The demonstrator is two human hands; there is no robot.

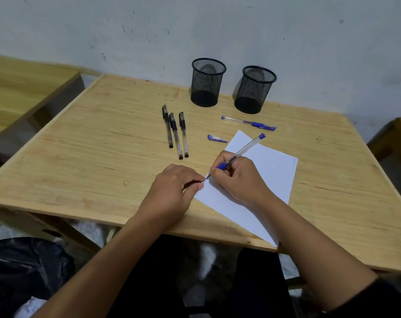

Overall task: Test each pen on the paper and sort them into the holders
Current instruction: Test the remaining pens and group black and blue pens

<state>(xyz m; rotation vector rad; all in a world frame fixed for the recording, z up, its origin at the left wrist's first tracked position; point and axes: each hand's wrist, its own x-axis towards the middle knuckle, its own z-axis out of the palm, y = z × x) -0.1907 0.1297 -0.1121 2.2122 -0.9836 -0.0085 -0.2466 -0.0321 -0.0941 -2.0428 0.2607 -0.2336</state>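
The right hand (238,177) has its grip clamped on the uncapped blue pen (238,154), tip touching the paper (273,175); the left hand's (172,191) curled fingers pin the paper's edge steady.

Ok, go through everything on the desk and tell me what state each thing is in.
Blue pen in right hand: uncapped, tip on paper.
Loose blue cap: off, lying on table.
Second blue pen: capped, lying flat.
Three black pens: capped, lying side by side.
Two mesh holders: upright, empty.
Paper: flat, left hand steadying its edge.
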